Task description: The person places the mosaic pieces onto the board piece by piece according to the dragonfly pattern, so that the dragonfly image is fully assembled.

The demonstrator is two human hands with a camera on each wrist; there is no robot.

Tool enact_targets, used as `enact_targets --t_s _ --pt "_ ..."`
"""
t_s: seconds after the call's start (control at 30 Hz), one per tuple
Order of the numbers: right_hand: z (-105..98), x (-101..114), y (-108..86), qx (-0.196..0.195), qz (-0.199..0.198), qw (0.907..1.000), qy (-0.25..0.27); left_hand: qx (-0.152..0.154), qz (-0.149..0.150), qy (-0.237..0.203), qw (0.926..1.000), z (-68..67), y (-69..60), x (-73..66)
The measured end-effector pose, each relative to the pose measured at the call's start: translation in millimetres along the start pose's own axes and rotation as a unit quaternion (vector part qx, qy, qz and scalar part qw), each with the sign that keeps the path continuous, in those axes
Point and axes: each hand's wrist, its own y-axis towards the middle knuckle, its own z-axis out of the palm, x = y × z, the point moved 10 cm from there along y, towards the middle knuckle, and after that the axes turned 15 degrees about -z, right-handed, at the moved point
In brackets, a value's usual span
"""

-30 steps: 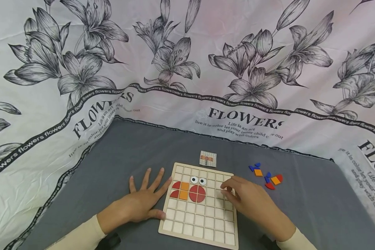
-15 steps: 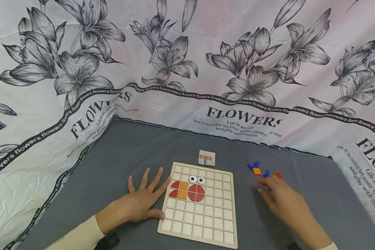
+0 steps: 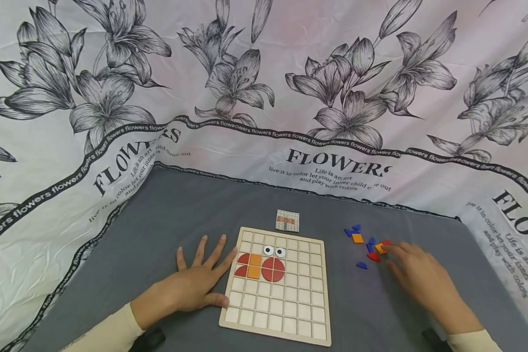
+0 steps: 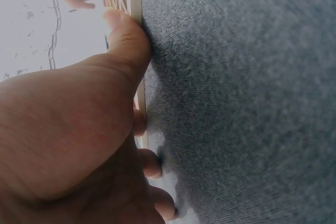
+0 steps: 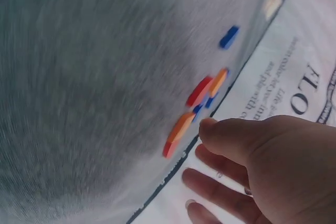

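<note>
Table (image 3: 193,210), gray-covered: bears the board and the loose pieces. Wooden grid board (image 3: 290,296): lies flat, mostly bare cells, filled at upper left. Left hand (image 3: 193,288): fingers spread wide, thumb against the board's frame; light, even pressure should steady the grid. Right hand (image 3: 427,276): right of the board, thumb and fingers parted, no piece visible between them; fingertips at the loose pieces, contact uncertain. Pattern card (image 3: 287,221): just beyond the board's far edge, best left unobstructed for checking color and cell. Red circle (image 3: 273,270), of four quarters: seated on the board beneath two eye discs (image 3: 268,250). Loose orange square (image 3: 380,248): apparently nearest the fingertips; a pinch on opposite edges would suit so thin a piece. Loose red quarter (image 3: 373,256): close beside, easily nudged by a sweeping finger. Blue piece (image 3: 362,265): apart from the cluster, hence simplest to lift cleanly.
</note>
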Motion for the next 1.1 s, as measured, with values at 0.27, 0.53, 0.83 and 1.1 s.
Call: enact_targets --t_s 0.27,0.53,0.83,1.1 --pt "15 -3 9.7 0.032 -0.047 0.9979 -0.032 0.003 0.015 -0.014 0.9998 11.8 6.9 9.4" --pt "24 -7 15.3 0.055 -0.047 0.9967 -0.036 -0.016 0.030 -0.017 0.9993 10.1 8.3 8.8" --pt "26 -14 26.7 0.046 -0.050 0.9972 -0.031 -0.005 0.022 -0.016 0.9996 8.5 7.7 8.6" --pt "32 -20 37.2 0.033 -0.054 0.9975 -0.029 0.002 0.012 -0.005 0.9999 4.5 4.8 5.2"
